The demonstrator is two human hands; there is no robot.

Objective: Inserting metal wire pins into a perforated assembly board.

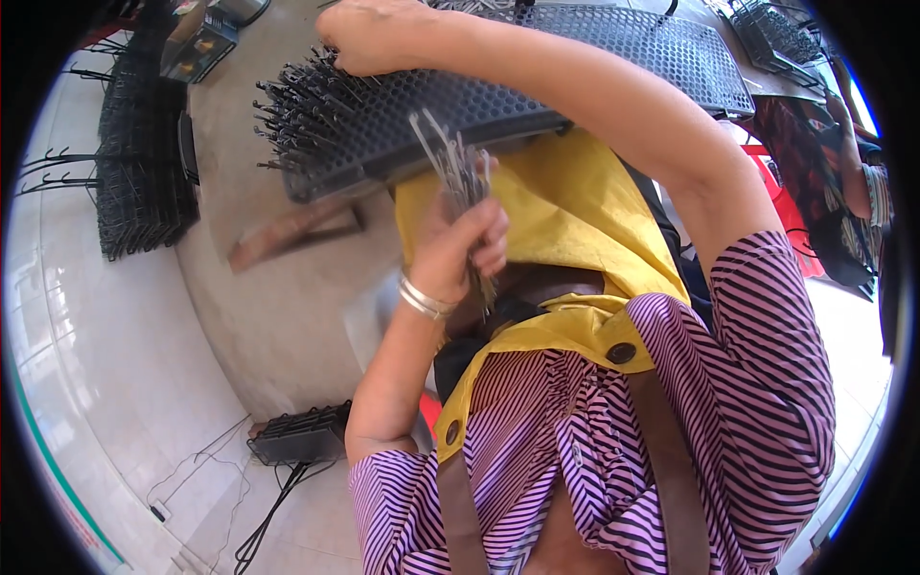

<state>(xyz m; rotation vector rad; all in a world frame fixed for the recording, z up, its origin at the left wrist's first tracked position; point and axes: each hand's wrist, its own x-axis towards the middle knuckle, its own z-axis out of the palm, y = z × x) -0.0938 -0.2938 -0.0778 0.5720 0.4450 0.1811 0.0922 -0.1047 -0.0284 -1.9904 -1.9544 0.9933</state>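
Note:
My left hand is wrapped round a bundle of thin grey metal rods, held upright in front of the yellow apron. Beyond it a dark board full of round holes slants across the view. Many slim dark rods stand packed in its left end. Over that end, beside the standing rods, is my right hand, its fingers curled together. What the right fingertips pinch, if anything, is hidden.
Black hooked wire racks are stacked along the left wall. A black slatted rack with cables lies on the floor at lower left. A cardboard box sits at the far left. Another person is at the right, near something red.

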